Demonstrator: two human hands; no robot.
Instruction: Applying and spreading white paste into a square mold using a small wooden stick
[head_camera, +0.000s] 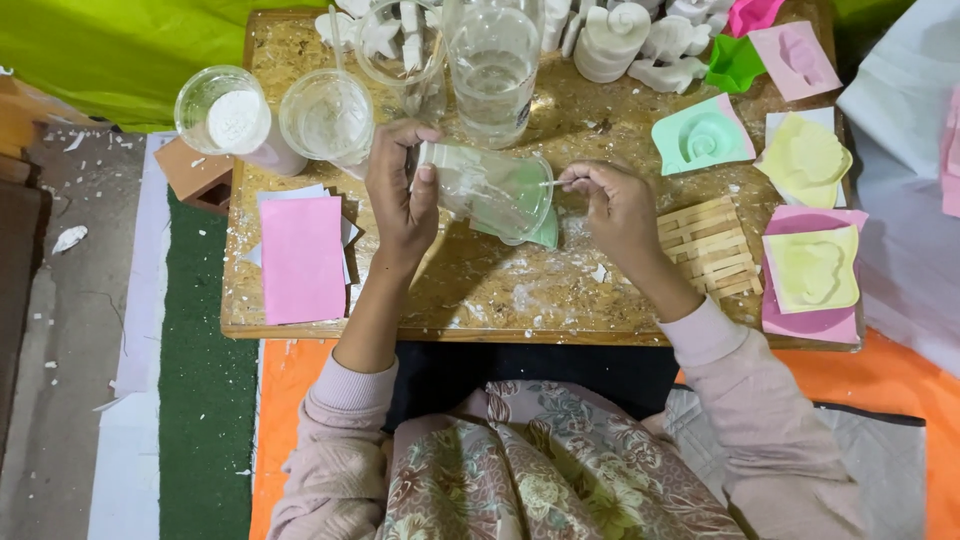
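The left hand wraps around a clear plastic cup, fingers closed on its bottom end. The cup is tipped on its side, with its open mouth facing right. It seems to be held that way so the other hand can get inside. The right hand pinches a thin stick between its fingertips. The tip of the stick pokes into the cup's mouth. Just under the cup's mouth lies a green mold, so what comes out of the cup can land in it.

All this is over the middle of a low wooden table dusted with white crumbs. On the near left lies a pink sheet. At the far left stand two more cups; one cup with white powder is open on top. A tall clear jar stands just past the hands. To the right are a small wooden rack, a green shell mold and yellow molds. White plaster shapes wait along the far edge.
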